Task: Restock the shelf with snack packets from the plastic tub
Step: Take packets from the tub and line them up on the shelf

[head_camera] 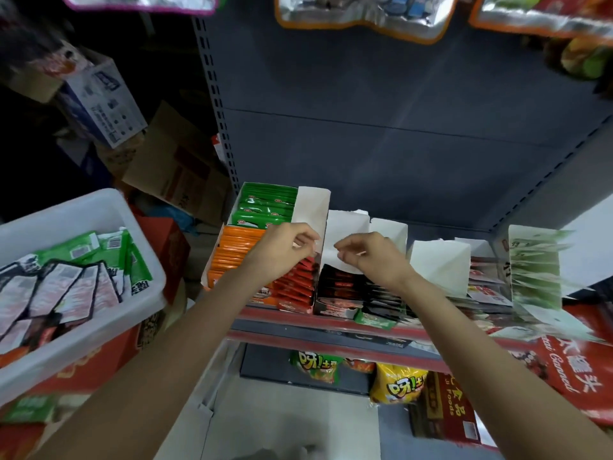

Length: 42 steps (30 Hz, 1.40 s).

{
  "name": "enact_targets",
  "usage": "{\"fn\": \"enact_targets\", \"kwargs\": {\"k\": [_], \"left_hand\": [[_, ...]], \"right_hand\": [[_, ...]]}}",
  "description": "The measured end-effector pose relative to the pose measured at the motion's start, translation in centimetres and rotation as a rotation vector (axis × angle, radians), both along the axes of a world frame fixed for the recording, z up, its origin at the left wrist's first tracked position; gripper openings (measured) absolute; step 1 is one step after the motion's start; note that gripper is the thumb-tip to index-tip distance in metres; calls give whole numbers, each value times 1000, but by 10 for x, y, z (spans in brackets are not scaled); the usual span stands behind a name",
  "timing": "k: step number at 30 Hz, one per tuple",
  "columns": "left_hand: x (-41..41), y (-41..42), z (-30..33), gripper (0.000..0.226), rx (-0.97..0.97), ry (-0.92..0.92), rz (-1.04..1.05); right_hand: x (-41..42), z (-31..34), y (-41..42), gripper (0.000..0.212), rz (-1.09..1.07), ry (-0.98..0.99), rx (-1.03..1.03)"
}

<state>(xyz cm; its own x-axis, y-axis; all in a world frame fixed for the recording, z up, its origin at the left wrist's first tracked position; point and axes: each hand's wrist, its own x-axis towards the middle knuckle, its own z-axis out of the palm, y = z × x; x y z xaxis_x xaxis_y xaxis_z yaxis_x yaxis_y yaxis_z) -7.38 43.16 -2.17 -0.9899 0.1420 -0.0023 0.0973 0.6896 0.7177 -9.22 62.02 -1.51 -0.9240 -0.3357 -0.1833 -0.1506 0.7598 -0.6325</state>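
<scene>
A white plastic tub (99, 207) stands at the left on red cartons. It holds green packets (132, 260) and black-edged white packets (56, 293). On the shelf (331, 322) ahead, open display boxes hold green packets (265, 207), orange packets (235, 254), red packets (298, 283) and black packets (351, 287). My left hand (285, 250) hovers over the red packets, its curled fingers pinching the edge of a tall white box flap (313, 207). My right hand (371, 260) is over the black packets, fingers curled against another white flap (346, 227). Neither hand holds a packet.
More white-flapped boxes (441, 263) and a pale green packet box (534, 270) fill the shelf to the right. Yellow and green snack bags (394, 383) sit on the lower shelf. Cardboard cartons (179, 174) pile up behind the tub. Foil bags (361, 14) hang overhead.
</scene>
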Motion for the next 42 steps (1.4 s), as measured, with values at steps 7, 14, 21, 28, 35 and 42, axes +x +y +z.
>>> {"fn": "enact_targets", "kwargs": {"k": [7,14,21,28,35,42], "left_hand": [[47,-96,24,10,65,201,404],[120,-261,13,14,-64,177,747],[159,-395,-44,50,-460,-258,450],[160,-426,-62,75,-607,-275,223],[163,-430,-67,80,-594,-257,228],[163,-432,-70,80,-571,-222,252]], "right_hand": [[24,26,-119,25,100,158,-176],[64,15,-300,34,292,67,-108],[82,-37,-418,53,188,-242,243],[92,-55,-451,47,-91,-120,317],[89,-54,-473,92,-132,-123,490],[84,-45,-477,44,-120,-212,173]]}}
